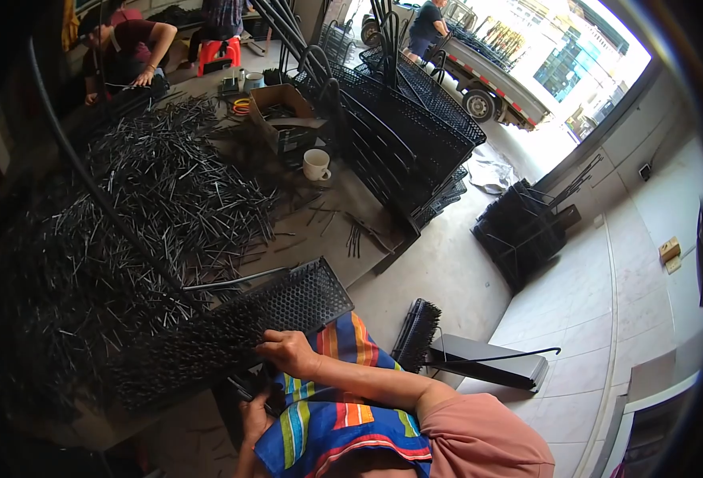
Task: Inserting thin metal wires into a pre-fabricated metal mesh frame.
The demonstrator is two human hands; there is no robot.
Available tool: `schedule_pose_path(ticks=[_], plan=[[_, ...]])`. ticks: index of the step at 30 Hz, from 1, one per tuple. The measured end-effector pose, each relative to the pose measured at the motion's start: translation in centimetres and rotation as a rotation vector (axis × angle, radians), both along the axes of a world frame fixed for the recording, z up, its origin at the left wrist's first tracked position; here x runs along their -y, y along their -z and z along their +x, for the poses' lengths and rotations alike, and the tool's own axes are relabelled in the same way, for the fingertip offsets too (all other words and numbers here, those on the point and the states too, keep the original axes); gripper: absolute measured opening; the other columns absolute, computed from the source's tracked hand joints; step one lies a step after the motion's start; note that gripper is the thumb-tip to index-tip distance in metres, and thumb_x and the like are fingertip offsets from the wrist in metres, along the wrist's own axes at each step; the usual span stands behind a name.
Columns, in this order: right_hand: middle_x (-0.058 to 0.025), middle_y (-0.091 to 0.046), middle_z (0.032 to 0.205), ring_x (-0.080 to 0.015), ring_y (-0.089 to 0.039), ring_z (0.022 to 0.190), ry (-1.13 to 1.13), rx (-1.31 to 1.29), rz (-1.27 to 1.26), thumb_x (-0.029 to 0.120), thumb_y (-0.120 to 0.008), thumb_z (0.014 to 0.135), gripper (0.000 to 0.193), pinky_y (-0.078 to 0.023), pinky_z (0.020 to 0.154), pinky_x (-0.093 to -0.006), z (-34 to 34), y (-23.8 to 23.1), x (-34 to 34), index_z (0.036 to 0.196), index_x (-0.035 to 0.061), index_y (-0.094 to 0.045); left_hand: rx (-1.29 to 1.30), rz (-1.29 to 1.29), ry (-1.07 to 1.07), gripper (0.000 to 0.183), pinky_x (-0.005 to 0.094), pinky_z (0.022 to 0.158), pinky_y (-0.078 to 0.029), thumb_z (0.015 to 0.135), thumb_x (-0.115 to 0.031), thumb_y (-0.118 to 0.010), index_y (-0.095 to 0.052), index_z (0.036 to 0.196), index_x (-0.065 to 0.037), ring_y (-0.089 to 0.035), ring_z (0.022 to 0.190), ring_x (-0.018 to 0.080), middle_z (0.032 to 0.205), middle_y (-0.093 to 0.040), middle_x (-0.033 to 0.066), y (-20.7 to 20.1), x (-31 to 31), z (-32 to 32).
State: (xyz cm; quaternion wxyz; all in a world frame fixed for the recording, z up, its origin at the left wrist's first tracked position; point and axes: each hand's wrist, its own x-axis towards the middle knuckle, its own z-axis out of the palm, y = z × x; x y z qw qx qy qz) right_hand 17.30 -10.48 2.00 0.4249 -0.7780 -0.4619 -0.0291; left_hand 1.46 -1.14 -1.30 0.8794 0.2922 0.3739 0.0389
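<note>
A black perforated panel (pixel 313 293) lies tilted at the table's near edge, beside my lap. Dark tufts (pixel 196 346) crowd its left part, while round holes show bare at its right end. Over the edge of the tufts, my right hand (pixel 289 352) is closed in a pinch; whatever sits between its fingertips is too small to make out. Lower down, beneath the panel's near side, my left hand (pixel 257 416) is curled round some dark strips (pixel 244 388), partly hidden by shadow. A big heap of loose black strips (pixel 168 179) covers the table beyond the panel.
A white mug (pixel 316 164), a cardboard box (pixel 278 111) and pliers (pixel 370 231) are on the table. Stacked black mesh racks (pixel 415 119) stand beyond. A bristled black piece (pixel 417 333) is at my right. Another person (pixel 128 52) sits far left; a truck (pixel 479 76) is outside.
</note>
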Motion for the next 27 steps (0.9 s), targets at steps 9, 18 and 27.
schedule_pose_path(ticks=[9,18,27], plan=[[-0.008,-0.054,0.076,-0.0305,-0.06,0.063,-0.074,0.053,-0.054,0.009,-0.064,0.07,0.017,-0.047,0.053,-0.0406,0.6,-0.4,-0.7,0.087,0.0096,-0.068,0.067,-0.014,-0.044,0.032,0.031,0.065,-0.053,0.079,0.005,-0.065,-0.062,0.11,-0.003,-0.066,0.072,0.0195,0.088,-0.068,0.0105,-0.9,0.5,0.3],[-0.0075,-0.053,0.079,-0.0292,-0.061,0.067,-0.161,0.18,-0.05,0.01,-0.064,0.066,0.023,-0.048,0.055,-0.0396,0.7,-0.7,-0.5,0.088,0.0104,-0.07,0.035,-0.059,-0.017,0.033,0.0313,0.069,-0.053,0.078,0.007,-0.064,-0.061,0.109,-0.005,-0.065,0.074,0.019,0.09,-0.067,0.009,-1.0,0.2,0.6],[-0.0068,-0.054,0.079,-0.0298,-0.061,0.068,-0.142,0.091,-0.077,0.008,-0.064,0.064,0.028,-0.049,0.056,-0.0393,0.2,-0.2,-0.5,0.09,0.0118,-0.07,0.086,0.038,-0.007,0.03,0.0297,0.069,-0.053,0.079,0.0,-0.066,-0.062,0.107,-0.006,-0.064,0.076,0.0178,0.091,-0.066,0.0059,-0.7,0.7,-0.4]])
